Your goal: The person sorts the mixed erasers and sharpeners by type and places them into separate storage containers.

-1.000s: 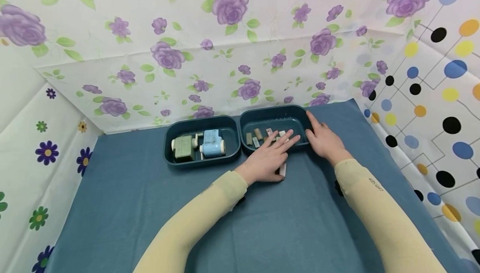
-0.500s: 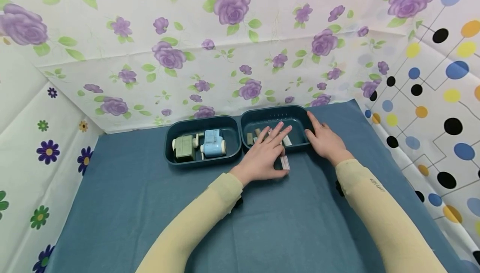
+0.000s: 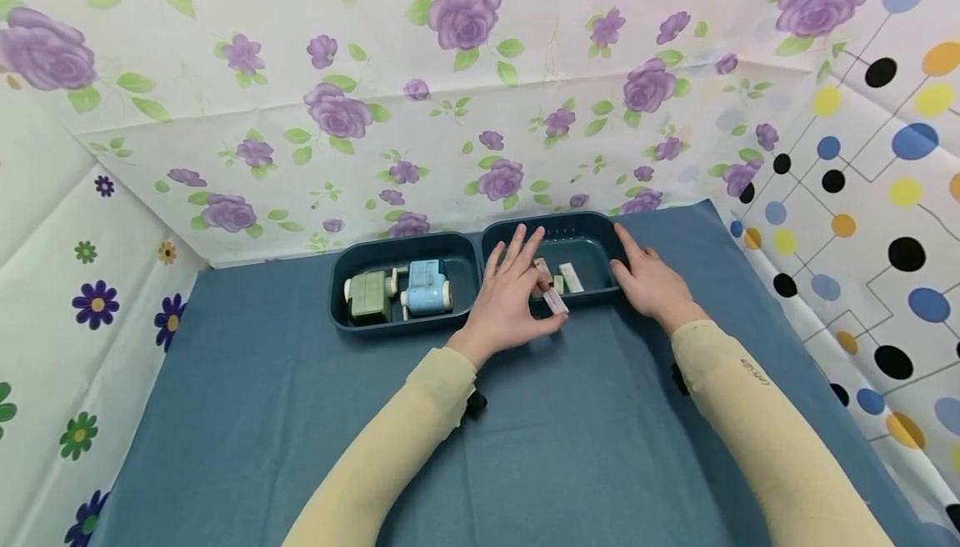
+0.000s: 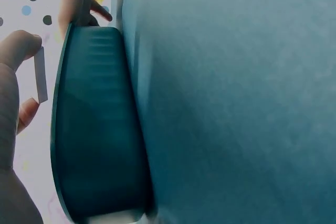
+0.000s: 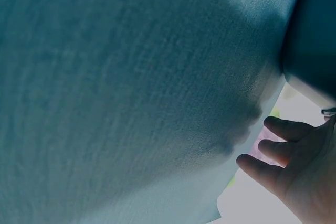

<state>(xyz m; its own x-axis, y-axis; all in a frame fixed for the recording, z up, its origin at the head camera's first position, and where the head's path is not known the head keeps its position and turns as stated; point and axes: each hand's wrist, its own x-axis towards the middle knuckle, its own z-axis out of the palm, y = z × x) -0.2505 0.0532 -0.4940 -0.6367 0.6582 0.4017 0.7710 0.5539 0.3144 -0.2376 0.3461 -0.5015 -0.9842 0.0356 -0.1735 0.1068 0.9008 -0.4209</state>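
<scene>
My left hand [image 3: 506, 309] pinches a small whitish rectangular block, like an eraser [image 3: 555, 302], between thumb and finger, just above the front rim of the right-hand dark teal tray [image 3: 596, 253]. The left wrist view shows the same eraser [image 4: 40, 74] held by its two ends, higher than the tray wall [image 4: 100, 129]. Inside that tray lie a white eraser [image 3: 572, 278] and a few other small blocks, partly hidden by my left hand. At the tray's right end rests my right hand [image 3: 652, 284], its fingers [image 5: 262, 171] straight and spread in the right wrist view.
A second teal tray [image 3: 465, 268] adjoins on the left, holding a green crank pencil sharpener [image 3: 369, 295] and a blue one [image 3: 427, 288]. Blue cloth [image 3: 555, 447] covers the table. A flowered sheet [image 3: 405, 130] hangs behind, with a dotted sheet [image 3: 885, 222] at the right.
My left hand has lifted the eraser from the table in front of the tray and moved slightly left, bringing it over the front rim. My right hand stays at the tray's end.
</scene>
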